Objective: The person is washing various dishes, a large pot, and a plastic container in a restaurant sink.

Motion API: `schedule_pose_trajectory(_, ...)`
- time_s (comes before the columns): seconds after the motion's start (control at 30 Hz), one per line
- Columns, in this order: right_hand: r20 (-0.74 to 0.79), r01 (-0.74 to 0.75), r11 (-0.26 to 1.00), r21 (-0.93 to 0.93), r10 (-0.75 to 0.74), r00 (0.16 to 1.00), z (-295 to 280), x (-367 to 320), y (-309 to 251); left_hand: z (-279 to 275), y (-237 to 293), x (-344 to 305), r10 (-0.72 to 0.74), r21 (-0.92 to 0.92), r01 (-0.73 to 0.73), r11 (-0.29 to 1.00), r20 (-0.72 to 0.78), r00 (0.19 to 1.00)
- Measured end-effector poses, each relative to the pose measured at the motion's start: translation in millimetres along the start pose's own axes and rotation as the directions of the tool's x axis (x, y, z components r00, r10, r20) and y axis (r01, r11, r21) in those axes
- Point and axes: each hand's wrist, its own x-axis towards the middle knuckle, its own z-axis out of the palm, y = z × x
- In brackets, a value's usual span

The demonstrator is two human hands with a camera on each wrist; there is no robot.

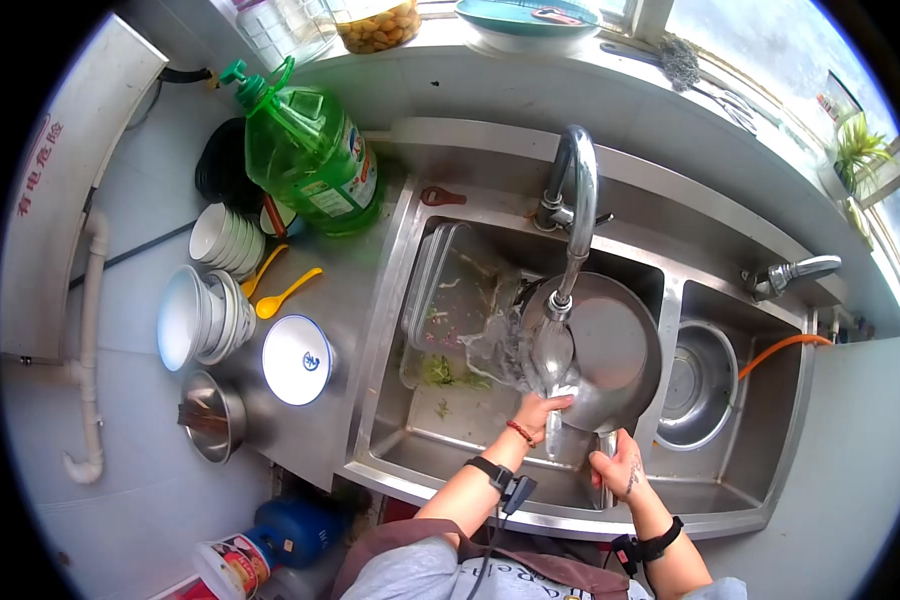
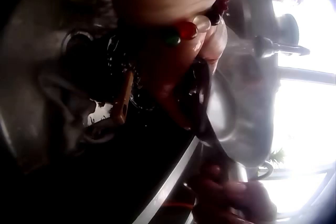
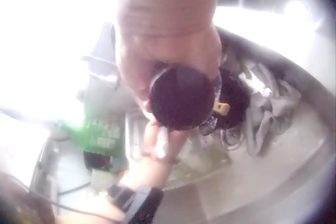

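A round steel pan (image 1: 615,345) is tilted over the left sink basin (image 1: 410,440) under the tap (image 1: 576,200), and water runs onto it. My right hand (image 1: 618,468) grips the pan's handle; in the right wrist view the handle's black butt end (image 3: 181,98) sits in that hand (image 3: 168,50). My left hand (image 1: 542,410) is at the pan's near rim, thumb on one side and fingers on the other. The left wrist view shows this hand (image 2: 173,87) against the dark rim of the pan (image 2: 236,119), with the right hand (image 2: 231,198) below.
A clear rectangular tray (image 1: 460,290) with green scraps leans in the left basin. A steel bowl (image 1: 695,385) sits in the right basin. On the counter at the left are a green bottle (image 1: 310,155), stacked bowls (image 1: 202,318), a blue-and-white bowl (image 1: 297,360) and yellow spoons (image 1: 285,293).
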Motion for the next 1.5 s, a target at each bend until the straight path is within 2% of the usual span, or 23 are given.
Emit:
schedule_pose_trajectory(0.07,0.182,-0.046,0.979,0.197,0.009,0.983,-4,15,28,-8,19,-16,-0.093,0.038,0.094,0.995,-0.032,0.995)
schedule_pose_trajectory(0.1,0.273,-0.147,0.938,0.314,0.059,0.960,2,21,34,-10,29,-26,-0.137,0.053,0.141,0.989,-0.080,0.987)
schedule_pose_trajectory(0.13,0.339,-0.160,0.924,0.346,0.036,0.940,13,29,41,-7,43,-39,-0.088,0.141,0.100,0.985,-0.091,0.992)
schedule_pose_trajectory(0.2,0.484,-0.191,0.931,0.311,0.017,0.875,38,42,53,-25,44,-51,0.137,0.283,-0.110,0.953,-0.076,0.988)
schedule_pose_trajectory(0.27,0.530,-0.118,0.976,0.183,0.004,0.848,62,53,55,-45,50,-69,0.354,0.521,-0.289,0.803,-0.027,0.935)
schedule_pose_trajectory(0.37,0.578,-0.025,0.995,0.096,-0.035,0.815,102,73,67,-45,63,-97,0.717,0.792,-0.481,0.377,0.079,0.693)
schedule_pose_trajectory(0.4,0.582,0.008,0.996,0.083,-0.055,0.812,114,78,71,-38,74,-108,0.744,0.790,-0.505,0.347,0.097,0.661)
schedule_pose_trajectory(0.43,0.544,-0.003,1.000,0.030,-0.014,0.839,128,73,56,-25,82,-122,0.785,0.840,-0.456,0.296,0.058,0.617)
schedule_pose_trajectory(0.5,0.442,-0.026,0.997,-0.074,0.056,0.895,149,62,27,-26,82,-134,0.791,0.840,-0.449,0.305,0.039,0.610)
schedule_pose_trajectory(0.53,0.407,-0.041,0.999,0.017,0.031,0.913,166,73,48,-15,87,-146,0.812,0.909,-0.367,0.198,0.058,0.580)
schedule_pose_trajectory(0.57,0.468,-0.113,0.988,0.104,0.051,0.882,171,84,67,-15,88,-152,0.820,0.945,-0.300,0.129,0.068,0.569)
schedule_pose_trajectory(0.7,0.647,-0.377,0.876,0.302,0.102,0.756,212,68,31,-13,96,-188,0.845,0.977,-0.162,-0.140,0.203,0.496)
schedule_pose_trajectory(0.87,0.576,-0.248,0.936,0.249,0.062,0.815,258,49,11,-33,118,-227,0.800,0.858,-0.219,-0.464,0.512,0.313)
schedule_pose_trajectory(1.0,0.491,0.089,0.996,0.022,-0.088,0.867,262,30,-18,-62,136,-253,0.872,0.827,-0.474,-0.304,0.442,0.212)
schedule_pose_trajectory(1.1,0.506,0.428,0.868,-0.251,-0.259,0.823,274,13,-41,-90,152,-276,0.892,0.779,-0.557,-0.289,0.430,0.138)
schedule_pose_trajectory(1.13,0.542,0.534,0.781,-0.324,-0.309,0.781,282,7,-47,-98,160,-285,0.893,0.738,-0.610,-0.289,0.437,0.106)
schedule_pose_trajectory(1.23,0.725,0.773,0.474,-0.421,-0.336,0.601,321,-5,-65,-127,178,-321,0.970,0.593,-0.798,-0.104,0.239,0.051)
schedule_pose_trajectory(1.3,0.867,0.879,0.320,-0.353,-0.242,0.436,342,-2,-77,-166,175,-358,0.988,0.978,-0.152,-0.142,0.149,0.036)
schedule_pose_trajectory(1.33,0.920,0.908,0.317,-0.275,-0.187,0.344,349,3,-81,-182,178,-367,0.991,0.919,-0.371,0.132,-0.125,0.045)
schedule_pose_trajectory(1.37,0.958,0.926,0.321,-0.199,-0.136,0.253,350,12,-83,-199,183,-376,0.919,0.739,-0.559,0.375,-0.375,0.122)
schedule_pose_trajectory(1.43,0.831,0.514,0.787,-0.342,-0.003,0.557,359,50,-62,-248,183,-411,0.736,0.430,-0.640,0.637,-0.585,0.340)
schedule_pose_trajectory(1.47,0.706,0.248,0.957,-0.153,-0.070,0.705,369,59,-64,-271,180,-424,0.661,0.328,-0.640,0.694,-0.642,0.388)
schedule_pose_trajectory(1.5,0.629,0.188,0.965,-0.183,-0.032,0.777,385,68,-82,-291,174,-435,0.575,0.222,-0.629,0.745,-0.690,0.439)
